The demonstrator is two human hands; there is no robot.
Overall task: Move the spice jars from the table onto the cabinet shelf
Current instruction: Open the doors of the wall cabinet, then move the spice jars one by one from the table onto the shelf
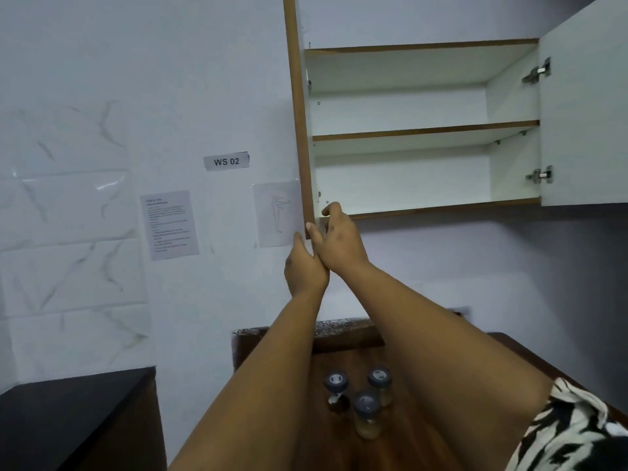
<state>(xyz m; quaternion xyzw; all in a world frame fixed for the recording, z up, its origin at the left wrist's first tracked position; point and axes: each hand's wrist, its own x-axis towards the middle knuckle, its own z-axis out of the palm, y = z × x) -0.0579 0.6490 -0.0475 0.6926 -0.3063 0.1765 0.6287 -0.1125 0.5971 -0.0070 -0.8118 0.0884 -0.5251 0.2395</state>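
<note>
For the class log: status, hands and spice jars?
Both hands, left and right, on the left cabinet door. Three spice jars on table. Shelves unobstructed.

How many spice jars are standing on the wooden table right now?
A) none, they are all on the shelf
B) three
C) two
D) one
B: three spice jars with grey lids, and, stand close together on the wooden table, while the cabinet shelf holds none.
</note>
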